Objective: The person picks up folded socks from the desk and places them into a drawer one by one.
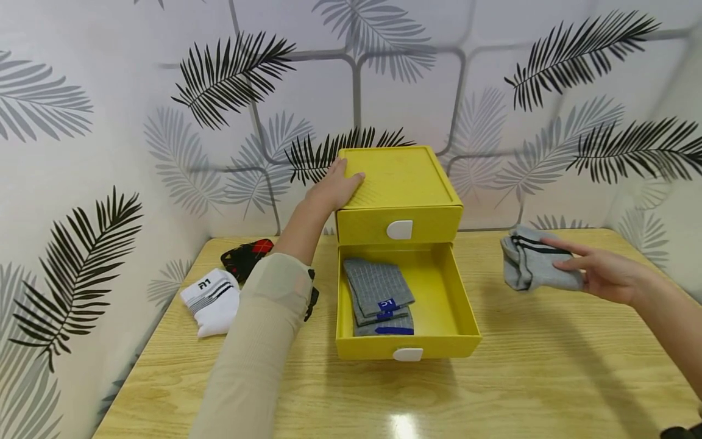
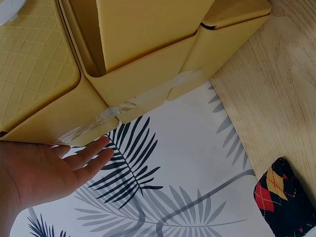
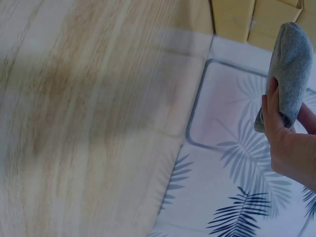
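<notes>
My right hand (image 1: 609, 274) pinches a folded grey pair of socks (image 1: 540, 259) with black stripes, raised above the table right of the drawer unit. In the right wrist view the fingers lie along one side of the grey socks (image 3: 291, 69). My left hand (image 1: 334, 186) rests against the top left edge of the yellow drawer unit (image 1: 400, 177); the left wrist view shows its fingers (image 2: 89, 158) extended beside the unit. The unit's lower drawer (image 1: 439, 286) is pulled out. Folded dark grey checked socks (image 1: 378, 286) with blue labels overlap along its left side.
Left of the unit lie folded white socks (image 1: 214, 305) with black stripes and dark socks (image 1: 244, 259) with a red argyle pattern. The upper drawer (image 1: 362, 227) is closed. A wall (image 1: 406, 97) with leaf print stands behind the wooden table (image 1: 493, 390).
</notes>
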The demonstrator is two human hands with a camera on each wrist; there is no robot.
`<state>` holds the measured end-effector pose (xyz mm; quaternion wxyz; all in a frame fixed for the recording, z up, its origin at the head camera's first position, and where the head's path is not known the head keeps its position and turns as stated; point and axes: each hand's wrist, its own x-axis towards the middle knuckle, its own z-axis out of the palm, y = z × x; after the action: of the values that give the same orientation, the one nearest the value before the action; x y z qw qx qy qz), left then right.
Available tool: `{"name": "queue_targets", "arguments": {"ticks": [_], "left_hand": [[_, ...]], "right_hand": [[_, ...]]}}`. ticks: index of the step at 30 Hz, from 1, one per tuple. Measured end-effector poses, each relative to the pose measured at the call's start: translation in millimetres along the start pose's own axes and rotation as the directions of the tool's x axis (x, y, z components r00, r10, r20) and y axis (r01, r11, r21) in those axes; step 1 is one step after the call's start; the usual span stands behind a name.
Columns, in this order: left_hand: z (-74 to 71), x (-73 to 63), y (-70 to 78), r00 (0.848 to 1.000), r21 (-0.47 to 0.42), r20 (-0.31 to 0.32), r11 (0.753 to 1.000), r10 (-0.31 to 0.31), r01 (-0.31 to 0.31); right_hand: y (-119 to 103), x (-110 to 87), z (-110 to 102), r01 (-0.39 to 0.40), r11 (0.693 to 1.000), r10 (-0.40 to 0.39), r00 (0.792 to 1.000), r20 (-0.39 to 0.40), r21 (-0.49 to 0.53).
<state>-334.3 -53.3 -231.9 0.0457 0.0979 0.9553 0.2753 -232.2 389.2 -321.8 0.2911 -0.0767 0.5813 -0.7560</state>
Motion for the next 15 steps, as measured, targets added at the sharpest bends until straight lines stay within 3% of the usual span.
{"name": "queue_targets", "arguments": {"ticks": [15], "left_hand": [[0.1, -0.1, -0.2, 1.0, 0.005, 0.0, 1.0, 0.003, -0.003]], "right_hand": [[-16, -2.4, 56, 0.015, 1.0, -0.013, 0.995, 0.102, -0.015]]}}
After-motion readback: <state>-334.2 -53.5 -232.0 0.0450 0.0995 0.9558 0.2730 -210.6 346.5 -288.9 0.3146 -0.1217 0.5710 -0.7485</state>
